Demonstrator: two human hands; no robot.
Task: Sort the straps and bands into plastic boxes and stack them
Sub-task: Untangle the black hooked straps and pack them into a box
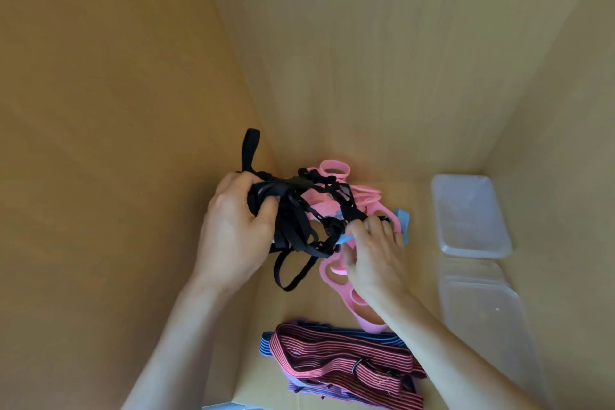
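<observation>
**Ana:** Hands are both on the black straps (pixel 299 220). The left hand (pixel 233 230) grips the bunched end above the wooden shelf (pixel 293 309), and the right hand (pixel 376 260) pinches a strand lower down, over the pink bands (pixel 334 170).

**Ben:** How best to free them?

**Ana:** I'd hold the bunch steady and tease out one loop at a time, so the pink bands and the blue band (pixel 402 220) don't lift too.

**Ben:** Anything unclear?

**Ana:** The right fingertips vanish in the tangle. The striped bands (pixel 332 353) are cut off below. The far plastic box (pixel 469 213) is plain, but I can't tell whether the nearer clear piece (pixel 482 306) is a box or a lid.
</observation>
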